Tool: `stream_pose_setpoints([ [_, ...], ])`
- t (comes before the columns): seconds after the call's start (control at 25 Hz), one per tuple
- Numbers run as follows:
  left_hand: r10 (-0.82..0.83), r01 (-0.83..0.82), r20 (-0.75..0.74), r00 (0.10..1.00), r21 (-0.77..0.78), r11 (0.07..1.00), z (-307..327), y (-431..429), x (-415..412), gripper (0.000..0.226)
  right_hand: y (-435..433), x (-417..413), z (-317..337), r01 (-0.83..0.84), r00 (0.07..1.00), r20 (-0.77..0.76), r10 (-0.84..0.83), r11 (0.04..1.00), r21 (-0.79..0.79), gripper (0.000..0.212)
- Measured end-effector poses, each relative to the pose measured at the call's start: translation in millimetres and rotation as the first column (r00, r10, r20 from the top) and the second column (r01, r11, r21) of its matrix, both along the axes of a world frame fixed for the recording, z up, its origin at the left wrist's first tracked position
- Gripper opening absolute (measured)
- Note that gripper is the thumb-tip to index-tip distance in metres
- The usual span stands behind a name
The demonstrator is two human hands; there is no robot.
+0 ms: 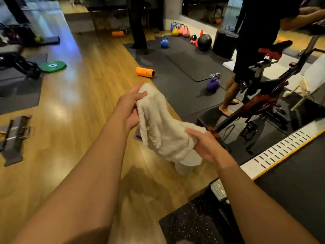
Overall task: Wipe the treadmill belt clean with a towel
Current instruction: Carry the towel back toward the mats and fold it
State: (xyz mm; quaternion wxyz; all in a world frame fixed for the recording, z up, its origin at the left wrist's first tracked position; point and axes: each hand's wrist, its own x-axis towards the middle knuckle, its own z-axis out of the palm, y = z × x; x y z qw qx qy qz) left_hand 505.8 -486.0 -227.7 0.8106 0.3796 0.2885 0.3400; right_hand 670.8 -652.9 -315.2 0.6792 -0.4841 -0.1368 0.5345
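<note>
- left grip (130,106) is pinching the top end of the white towel (158,127), thumb across the front
- right grip (209,145) has the lower end, fingers curled round bunched cloth
- towel's stretched between the two, up in the air over the wood floor (79,88), loose bit dangling under the right grip
- belt (299,176) is off right of the right grip, past the white slotted rail (281,150), towel isn't touching it
- orange roller (145,72) and purple kettlebell (213,83) lie beyond the grips, bike (263,97) further right
</note>
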Motion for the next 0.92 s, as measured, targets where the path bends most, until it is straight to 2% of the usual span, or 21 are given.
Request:
stream_pose_setpoints([
  [0.08,0.065,-0.065,0.014,0.998,0.006,0.998,7,37,3,0.04,36,0,12,-0.004,0.999,-0.039,0.004,1.0,-0.004,0.035],
  [0.12,0.09,-0.09,0.021,0.996,-0.004,0.996,10,60,6,0.036,56,6,17,-0.008,1.0,0.0,0.008,0.999,-0.043,0.036],
  [0.24,0.108,-0.107,-0.049,0.993,0.026,0.994,0,127,10,0.04,108,28,20,0.044,0.958,0.285,0.014,0.98,-0.194,0.025],
  [0.32,0.157,-0.144,-0.177,0.972,0.08,0.986,-12,177,10,0.046,156,53,20,0.169,0.917,0.388,-0.088,0.969,-0.179,0.012],
  [0.36,0.197,-0.169,-0.252,0.947,0.128,0.977,-17,197,11,0.043,180,67,19,0.218,0.886,0.45,-0.113,0.958,-0.188,0.009],
  [0.48,0.346,-0.26,-0.401,0.848,0.254,0.931,-31,277,23,0.032,279,112,4,0.206,0.782,0.622,-0.026,0.954,-0.219,0.032],
  [0.56,0.414,-0.298,-0.459,0.786,0.305,0.904,-37,344,43,0.03,352,136,-2,0.205,0.653,0.757,-0.02,0.967,-0.151,0.039],
  [0.64,0.46,-0.33,-0.501,0.733,0.328,0.885,-38,405,62,0.033,413,158,3,0.192,0.469,0.883,-0.005,0.977,-0.096,0.028],
  [0.72,0.497,-0.345,-0.511,0.701,0.368,0.864,-30,458,75,0.034,469,178,15,0.186,0.352,0.934,0.062,0.973,-0.135,0.018],
  [0.76,0.5,-0.329,-0.519,0.693,0.389,0.861,-26,486,80,0.031,500,190,20,0.195,0.363,0.929,0.079,0.968,-0.159,0.018],
  [0.8,0.48,-0.291,-0.522,0.705,0.403,0.867,-23,512,84,0.028,529,199,23,0.196,0.425,0.902,0.073,0.966,-0.17,0.018],
  [0.92,0.312,-0.07,-0.541,0.781,0.421,0.904,-12,585,96,0.021,605,220,39,0.224,0.689,0.723,-0.057,0.965,-0.138,0.022],
])
